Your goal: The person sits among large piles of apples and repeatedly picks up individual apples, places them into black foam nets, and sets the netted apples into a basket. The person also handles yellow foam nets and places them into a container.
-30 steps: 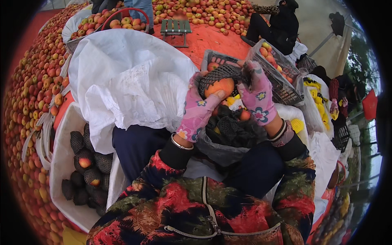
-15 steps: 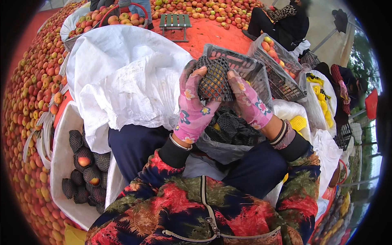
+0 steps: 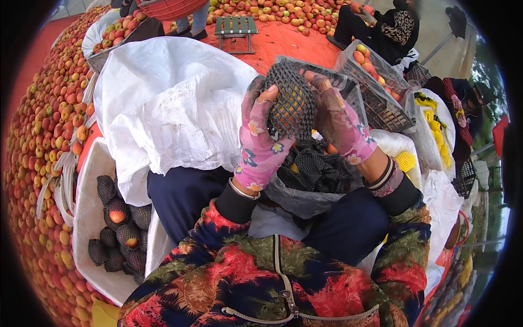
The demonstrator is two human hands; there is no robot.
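Gripped between both gloved hands, left hand (image 3: 260, 143) and right hand (image 3: 342, 126), a fruit is now fully sheathed in black foam netting (image 3: 290, 106). One second ago its orange skin was bare, so this wrap looks complete. More netted fruit (image 3: 119, 229) is held in the white sack (image 3: 87, 218) at eight o'clock.

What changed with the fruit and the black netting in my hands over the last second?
The fruit, bare and orange a second ago, now sits inside the black foam net, pulled over it by the left hand and right hand, which rose slightly. The box of netted fruit stayed put.

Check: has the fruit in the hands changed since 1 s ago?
Yes. The fruit, bare orange then, now sits inside black foam netting, held by both hands in the same spot above the bag of nets.
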